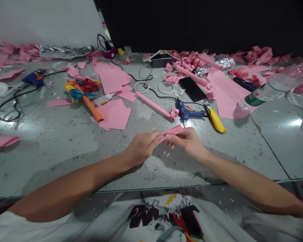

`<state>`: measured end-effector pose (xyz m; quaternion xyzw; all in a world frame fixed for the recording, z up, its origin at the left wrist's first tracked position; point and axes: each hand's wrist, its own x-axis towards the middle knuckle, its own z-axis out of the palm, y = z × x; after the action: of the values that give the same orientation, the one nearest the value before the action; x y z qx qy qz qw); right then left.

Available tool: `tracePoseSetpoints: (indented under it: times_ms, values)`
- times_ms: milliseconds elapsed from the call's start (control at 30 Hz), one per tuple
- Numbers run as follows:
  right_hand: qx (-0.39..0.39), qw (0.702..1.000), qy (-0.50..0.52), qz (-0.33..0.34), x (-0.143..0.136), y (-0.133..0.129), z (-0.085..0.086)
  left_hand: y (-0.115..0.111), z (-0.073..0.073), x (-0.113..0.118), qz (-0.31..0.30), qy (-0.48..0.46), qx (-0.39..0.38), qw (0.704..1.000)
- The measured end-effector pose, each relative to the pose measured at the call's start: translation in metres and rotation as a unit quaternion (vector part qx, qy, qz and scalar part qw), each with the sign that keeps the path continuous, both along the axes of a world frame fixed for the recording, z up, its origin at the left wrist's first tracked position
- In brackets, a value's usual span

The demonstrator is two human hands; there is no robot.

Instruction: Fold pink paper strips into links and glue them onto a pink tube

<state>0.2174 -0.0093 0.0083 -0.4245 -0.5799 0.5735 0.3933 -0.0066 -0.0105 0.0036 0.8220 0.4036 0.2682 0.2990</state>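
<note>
Both my hands pinch one small piece of pink paper (173, 130) above the front of the table. My left hand (143, 146) is closed on its left end, while my right hand (189, 143) grips the right part with the thumb on top. The paper looks folded or curled between the fingers. Just beyond it lie a blue glue gun (189, 113) and a rolled pink paper stick (155, 106) with a curled paper knot at one end.
Further back are a black phone (192, 89), two white rings and pink sheets (114, 114). An orange paper roll (92, 108) with colourful pieces lies left. A clear bottle (267, 89) lies right, near a yellow-handled tool (217, 120). Black cables cross the table (65, 144).
</note>
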Motion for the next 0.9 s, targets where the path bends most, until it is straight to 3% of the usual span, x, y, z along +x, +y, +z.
tracePoseSetpoints:
  times_ms: [167,433,633,900]
  values:
    - [0.022,1.000,0.006,-0.008,-0.0024,-0.0019,0.0018,-0.0018,0.0011,-0.0003,0.003,-0.026,-0.014,1.000]
    - [0.080,0.996,-0.032,-0.016,-0.0040,-0.0047,0.0059,0.0049,0.0035,0.0017,-0.006,-0.131,-0.176,0.976]
    - [0.103,0.994,-0.039,-0.009,-0.0018,-0.0039,0.0013,0.0034,0.0042,0.0034,0.010,-0.112,-0.134,0.985]
    - [0.030,0.998,-0.004,-0.052,-0.0022,-0.0038,-0.0007,0.0016,0.0040,0.0022,0.014,-0.113,-0.131,0.985]
